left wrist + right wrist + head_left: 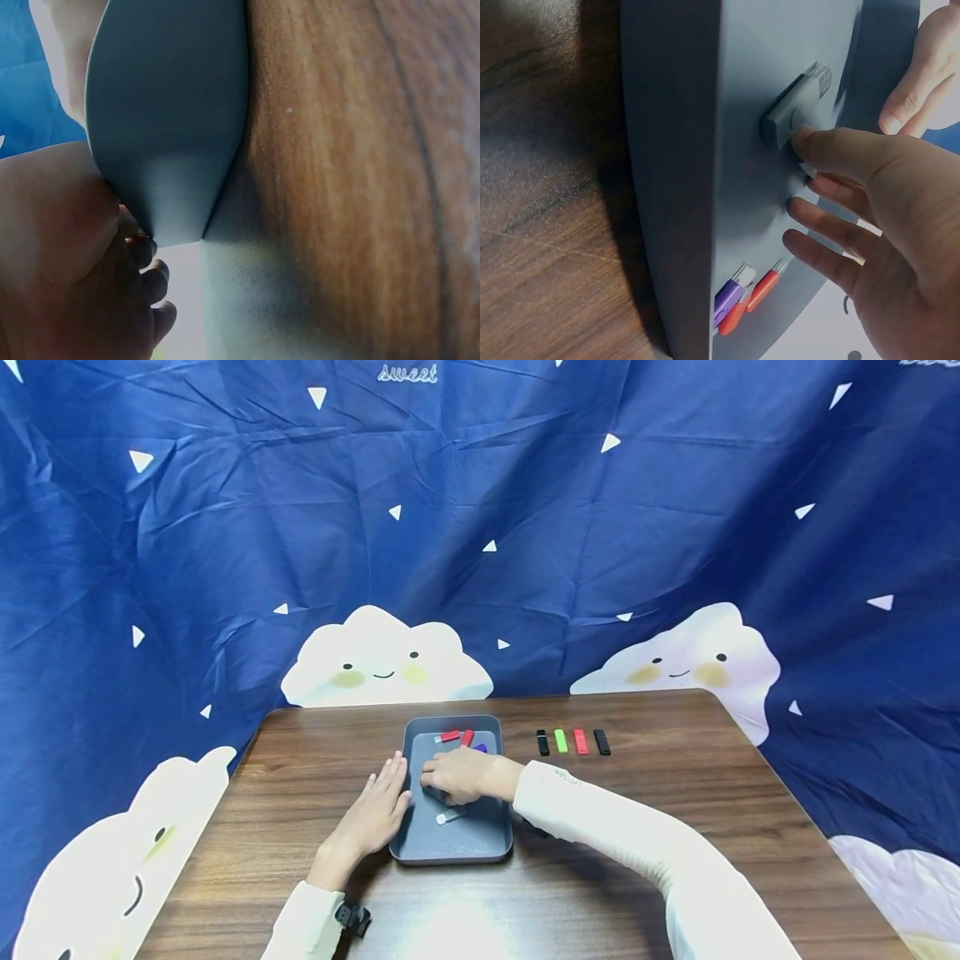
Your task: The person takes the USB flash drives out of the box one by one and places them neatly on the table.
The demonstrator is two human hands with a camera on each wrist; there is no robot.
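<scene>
My left hand (377,810) lies along the left side of a grey tray (452,861), its fingers straight and touching the rim. Inside the tray, my right hand (461,774) reaches down with thumb and index finger close together. A small light-coloured end, apparently of a USB stick (808,171), shows between them; the rest is hidden. Right beside the thumb tip lies a grey USB stick (795,109) with a metal plug. Toward the tray's far end are a purple USB stick (731,296) and two red ones, one of them a red USB stick (450,736).
On the wooden table (637,827), right of the tray, stands a row of USB sticks: a black one (542,742), a green one (561,741), a red one (581,742) and another black one (602,742). A blue curtain (525,527) hangs behind the table.
</scene>
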